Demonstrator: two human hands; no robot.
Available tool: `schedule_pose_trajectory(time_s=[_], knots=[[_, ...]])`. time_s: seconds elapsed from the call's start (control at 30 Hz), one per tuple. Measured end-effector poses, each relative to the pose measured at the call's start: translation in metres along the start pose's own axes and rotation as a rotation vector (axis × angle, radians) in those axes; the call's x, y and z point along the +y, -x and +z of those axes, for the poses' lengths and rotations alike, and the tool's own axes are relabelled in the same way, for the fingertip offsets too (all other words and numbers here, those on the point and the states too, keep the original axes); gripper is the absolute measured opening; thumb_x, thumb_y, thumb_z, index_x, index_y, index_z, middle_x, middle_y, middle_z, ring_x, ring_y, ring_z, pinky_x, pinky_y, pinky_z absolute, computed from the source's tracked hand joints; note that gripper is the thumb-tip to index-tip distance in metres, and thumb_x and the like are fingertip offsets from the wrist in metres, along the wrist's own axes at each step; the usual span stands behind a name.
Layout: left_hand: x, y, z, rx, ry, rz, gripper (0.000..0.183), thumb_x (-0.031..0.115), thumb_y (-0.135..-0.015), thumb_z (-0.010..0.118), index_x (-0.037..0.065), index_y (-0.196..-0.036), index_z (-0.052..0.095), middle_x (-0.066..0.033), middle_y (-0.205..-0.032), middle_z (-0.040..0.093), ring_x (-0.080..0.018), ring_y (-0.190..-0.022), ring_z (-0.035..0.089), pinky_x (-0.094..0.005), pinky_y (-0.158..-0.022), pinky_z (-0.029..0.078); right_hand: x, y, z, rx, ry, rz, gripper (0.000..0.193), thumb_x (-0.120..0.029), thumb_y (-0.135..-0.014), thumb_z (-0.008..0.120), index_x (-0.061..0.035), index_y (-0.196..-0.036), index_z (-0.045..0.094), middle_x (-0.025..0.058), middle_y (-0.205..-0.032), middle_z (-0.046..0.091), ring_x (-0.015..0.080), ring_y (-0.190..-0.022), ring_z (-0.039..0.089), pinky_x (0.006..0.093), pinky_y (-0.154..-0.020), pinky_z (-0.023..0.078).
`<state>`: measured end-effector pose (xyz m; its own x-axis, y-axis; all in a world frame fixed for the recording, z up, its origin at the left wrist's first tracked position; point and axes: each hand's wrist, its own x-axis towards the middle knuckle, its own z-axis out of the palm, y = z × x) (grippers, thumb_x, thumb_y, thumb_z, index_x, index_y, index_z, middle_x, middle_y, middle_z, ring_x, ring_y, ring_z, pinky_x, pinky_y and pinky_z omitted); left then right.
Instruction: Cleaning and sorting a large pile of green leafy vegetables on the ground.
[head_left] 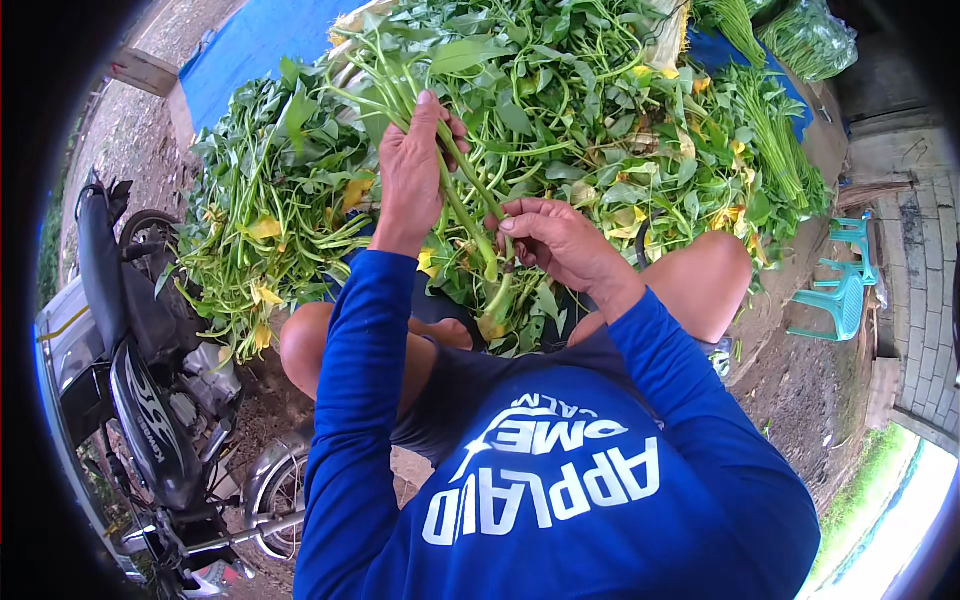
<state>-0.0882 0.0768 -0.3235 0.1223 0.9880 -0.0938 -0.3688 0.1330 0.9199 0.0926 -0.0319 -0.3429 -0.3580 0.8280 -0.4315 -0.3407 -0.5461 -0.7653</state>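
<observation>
My left hand (412,175) is closed around a small bunch of water spinach stems (462,212), thumb up along them. The stems slant from the upper left, where they fan out above the fist, down toward my lap. Nearer their thick cut ends, my right hand (562,243) pinches a stem between thumb and fingers; its exact grip is partly hidden. Below and beyond both hands spreads a large heap of loose leafy greens (515,120). Yellowed leaves (264,229) are scattered through the heap, and some lie close to my knees.
A blue tarp (255,50) lies under the heap. Long thin greens (780,150) lie in bundles at the right, with a plastic bag of greens (815,40) behind. A parked motorcycle (145,420) stands at left, teal plastic chairs (845,300) at right.
</observation>
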Motion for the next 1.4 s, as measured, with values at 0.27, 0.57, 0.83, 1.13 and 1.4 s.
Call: schedule_pose_trajectory(time_s=[0.27, 0.57, 0.83, 1.13, 1.4], knots=[[0.001, 0.006, 0.003, -0.041, -0.001, 0.02, 0.038, 0.046, -0.107, 0.057, 0.011, -0.095, 0.062, -0.0031, -0.082, 0.068, -0.0104, -0.068, 0.063, -0.0236, -0.055, 0.044, 0.01, 0.011, -0.003, 0.054, -0.283, 0.069, 0.029, -0.019, -0.099, 0.061, 0.0003, -0.121, 0.065, 0.004, -0.092, 0.07, 0.017, -0.084, 0.066, 0.0416, -0.083, 0.059], [0.005, 0.007, -0.001, 0.116, -0.184, 0.12, 0.039, 0.041, -0.109, 0.055, 0.007, -0.089, 0.059, -0.0024, -0.073, 0.061, -0.0117, -0.059, 0.056, -0.0261, -0.054, 0.044, -0.028, 0.012, 0.018, -0.26, 1.027, 0.132, 0.031, -0.026, -0.088, 0.062, 0.0019, -0.092, 0.076, 0.0093, -0.07, 0.066, 0.0175, -0.067, 0.062, 0.035, -0.065, 0.05], [0.099, 0.004, -0.05, 0.35, 0.042, 0.183, 0.025, 0.03, -0.103, 0.069, 0.01, -0.091, 0.06, -0.0003, -0.076, 0.057, -0.0061, -0.061, 0.05, -0.0186, -0.05, 0.04, 0.044, -0.031, -0.125, 0.539, 2.323, -0.398, 0.023, -0.014, -0.086, 0.062, -0.0039, -0.102, 0.075, 0.0228, -0.103, 0.071, 0.0422, -0.096, 0.065, 0.0514, -0.086, 0.053], [0.099, 0.0, -0.043, 0.407, 0.011, 0.163, 0.029, 0.03, -0.1, 0.073, 0.009, -0.083, 0.064, 0.0003, -0.069, 0.06, -0.0039, -0.051, 0.051, -0.0178, -0.046, 0.04, 0.066, -0.187, -0.161, 0.536, 2.04, -0.58, 0.014, -0.016, -0.092, 0.055, -0.0128, -0.085, 0.067, 0.0093, -0.093, 0.07, 0.0296, -0.095, 0.064, 0.0445, -0.084, 0.047], [0.103, 0.011, -0.066, 0.415, -0.043, 0.146, 0.032, 0.034, -0.099, 0.073, 0.009, -0.083, 0.065, 0.0015, -0.069, 0.06, -0.0041, -0.052, 0.05, -0.0187, -0.047, 0.038, -0.013, -0.16, -0.101, 0.378, 0.338, -0.403, 0.019, -0.019, -0.102, 0.068, -0.0058, -0.114, 0.071, 0.0004, -0.089, 0.067, 0.0111, -0.073, 0.063, 0.0301, -0.068, 0.055]])
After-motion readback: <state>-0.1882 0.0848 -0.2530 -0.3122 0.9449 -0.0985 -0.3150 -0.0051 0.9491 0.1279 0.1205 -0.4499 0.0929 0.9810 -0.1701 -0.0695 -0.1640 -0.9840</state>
